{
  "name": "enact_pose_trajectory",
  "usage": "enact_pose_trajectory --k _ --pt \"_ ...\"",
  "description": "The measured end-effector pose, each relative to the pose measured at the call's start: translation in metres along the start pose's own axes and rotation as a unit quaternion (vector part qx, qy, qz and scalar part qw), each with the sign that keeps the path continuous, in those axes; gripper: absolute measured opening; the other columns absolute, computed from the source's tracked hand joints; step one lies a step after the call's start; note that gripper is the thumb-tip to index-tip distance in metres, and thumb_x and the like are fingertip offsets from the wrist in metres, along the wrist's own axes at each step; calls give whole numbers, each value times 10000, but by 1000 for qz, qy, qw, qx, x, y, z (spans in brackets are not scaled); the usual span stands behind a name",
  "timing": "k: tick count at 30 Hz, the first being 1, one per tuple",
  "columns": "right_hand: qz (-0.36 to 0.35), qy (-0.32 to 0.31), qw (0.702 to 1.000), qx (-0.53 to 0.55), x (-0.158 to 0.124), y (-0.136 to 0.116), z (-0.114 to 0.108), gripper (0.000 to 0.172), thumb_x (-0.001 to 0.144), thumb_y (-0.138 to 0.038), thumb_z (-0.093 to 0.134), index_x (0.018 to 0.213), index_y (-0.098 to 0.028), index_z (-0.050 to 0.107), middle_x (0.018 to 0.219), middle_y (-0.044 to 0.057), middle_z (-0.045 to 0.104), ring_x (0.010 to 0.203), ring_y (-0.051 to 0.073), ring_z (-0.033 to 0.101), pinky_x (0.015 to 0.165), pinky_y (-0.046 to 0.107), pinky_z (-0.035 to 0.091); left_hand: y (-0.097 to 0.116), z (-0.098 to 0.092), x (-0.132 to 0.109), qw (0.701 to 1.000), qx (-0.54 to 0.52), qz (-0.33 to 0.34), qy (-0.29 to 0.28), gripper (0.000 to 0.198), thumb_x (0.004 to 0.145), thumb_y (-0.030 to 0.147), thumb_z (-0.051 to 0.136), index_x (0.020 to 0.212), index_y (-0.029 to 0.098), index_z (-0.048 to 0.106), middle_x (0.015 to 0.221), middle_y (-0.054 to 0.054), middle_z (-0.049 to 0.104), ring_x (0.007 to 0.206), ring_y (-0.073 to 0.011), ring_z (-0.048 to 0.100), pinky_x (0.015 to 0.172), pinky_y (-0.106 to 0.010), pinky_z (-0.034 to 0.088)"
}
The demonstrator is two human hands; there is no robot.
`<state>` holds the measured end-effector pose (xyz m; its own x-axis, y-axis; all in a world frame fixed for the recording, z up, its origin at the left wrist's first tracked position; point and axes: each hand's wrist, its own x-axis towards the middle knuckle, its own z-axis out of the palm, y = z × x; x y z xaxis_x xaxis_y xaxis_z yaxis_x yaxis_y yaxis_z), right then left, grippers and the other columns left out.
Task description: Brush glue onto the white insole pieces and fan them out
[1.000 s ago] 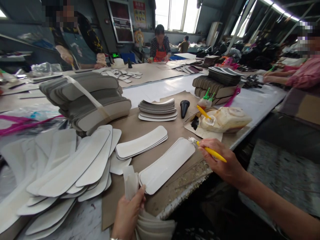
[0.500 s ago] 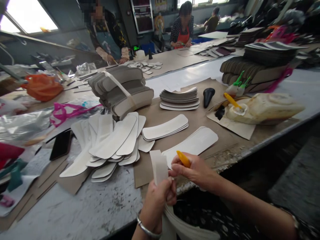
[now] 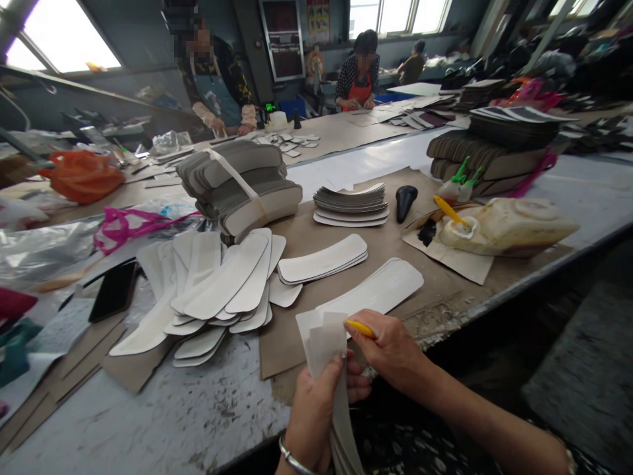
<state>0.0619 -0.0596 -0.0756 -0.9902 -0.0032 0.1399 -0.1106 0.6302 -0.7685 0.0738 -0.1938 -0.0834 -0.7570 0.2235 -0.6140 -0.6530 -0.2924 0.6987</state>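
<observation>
My left hand (image 3: 316,402), a metal bangle at its wrist, grips a bundle of thin whitish strips (image 3: 321,343); their top ends fan out above the thumb and the lower ends hang down. My right hand (image 3: 395,346) is closed around a yellow-handled tool (image 3: 361,328) beside the strips' top edge; its working end is hidden. Just beyond my hands lies a stack of white curved pieces (image 3: 380,287) with rounded ends. Another small stack of curved pieces (image 3: 326,256) rests behind it. To the left spreads a loose heap of similar white pieces (image 3: 222,277).
A plastic jug (image 3: 524,227) lies on its side at the right, a yellow handle in its mouth. Behind stand a tied bundle of grey pieces (image 3: 242,181), a neat stack (image 3: 351,204) and a black object (image 3: 405,202). A phone (image 3: 113,290) lies left. Co-workers sit and stand beyond.
The strips' top ends have spread apart into a fan. My right hand has moved slightly right and down, and the yellow handle now points left at the strips' edge.
</observation>
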Motion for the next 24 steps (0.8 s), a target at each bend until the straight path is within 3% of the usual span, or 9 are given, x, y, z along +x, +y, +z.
enact_pose_trajectory --k 3,5,9,13,17,20,22,24 --pt "13 30 999 13 1 0 -1 275 845 -282 392 599 -182 465 603 0 498 589 119 451 591 249 383 -5 1 5 1000 -14 -1 27 322 609 356 700 727 67 622 597 -95 642 557 -216 618 582 -341 525" --pt "53 12 994 92 0 0 0 223 829 -329 439 678 -178 504 624 -7 511 594 116 466 594 243 400 -6 4 5 998 -27 17 51 322 596 361 714 713 75 624 575 -80 639 535 -201 612 570 -322 523" --pt "161 -47 947 273 -9 -1 6 223 756 -393 553 761 -176 502 596 -36 497 524 100 472 527 233 417 -12 14 3 996 -42 47 67 360 619 372 698 817 76 642 614 -71 656 546 -177 606 586 -304 519" --pt "233 36 897 374 -17 7 1 269 742 -440 556 736 -196 444 570 -51 446 482 87 435 476 223 400 -40 17 0 999 -12 24 30 395 546 443 726 697 88 644 594 -92 656 535 -200 608 577 -326 516" --pt "268 111 835 468 -7 24 -36 301 669 -404 630 721 -219 398 596 -47 445 491 100 447 468 245 407 -62 7 -4 1000 7 9 29 384 510 462 736 572 100 627 502 -81 618 452 -176 572 492 -290 468" --pt "223 98 865 439 12 33 -75 271 673 -427 605 705 -222 430 503 -79 331 390 70 296 380 220 305 -52 -8 -2 997 5 33 67 353 505 421 750 598 109 612 405 -25 546 375 -120 489 426 -244 386" --pt "195 34 918 344 26 33 -93 257 712 -455 557 694 -218 457 472 -84 294 369 66 244 360 217 242 -33 -16 6 992 -14 46 114 358 496 384 764 675 126 592 349 34 470 337 -88 415 395 -221 329" --pt "157 -77 964 199 42 29 -97 252 720 -440 555 679 -196 505 495 -65 361 407 70 305 398 219 261 -13 -20 16 988 -34 50 139 395 494 355 772 751 129 575 338 72 414 337 -67 358 379 -205 292"
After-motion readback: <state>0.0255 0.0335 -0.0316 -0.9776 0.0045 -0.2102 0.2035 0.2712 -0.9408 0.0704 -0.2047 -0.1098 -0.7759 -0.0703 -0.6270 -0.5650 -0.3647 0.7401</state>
